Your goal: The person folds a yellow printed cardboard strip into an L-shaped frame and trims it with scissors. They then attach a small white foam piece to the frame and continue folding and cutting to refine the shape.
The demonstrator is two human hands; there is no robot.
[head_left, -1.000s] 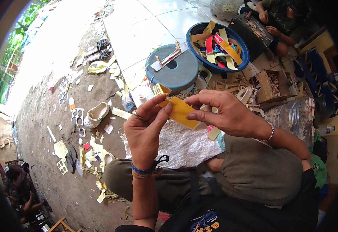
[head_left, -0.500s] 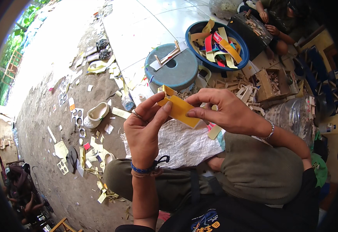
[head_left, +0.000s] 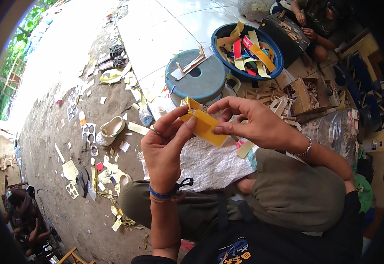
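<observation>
I hold the yellow piece (head_left: 207, 127) between both hands, up over the white woven sack (head_left: 214, 163) and to the near side of the round stool (head_left: 216, 81). My left grip (head_left: 162, 152) is narrow, closed on its far left end, thumb flat on the face, by a short flap that stands at an angle. My right grip (head_left: 260, 127) is narrow too, closed on the right edge with the thumb on the face; how hard the hidden fingertips press, I cannot tell. As I judge it, this step is lining up and smoothing, so my left hand should act as the anchor and my right do the fine work. Light, even pressure seems best: pinching too hard could crease the face, and pulling unevenly could skew the flap.
</observation>
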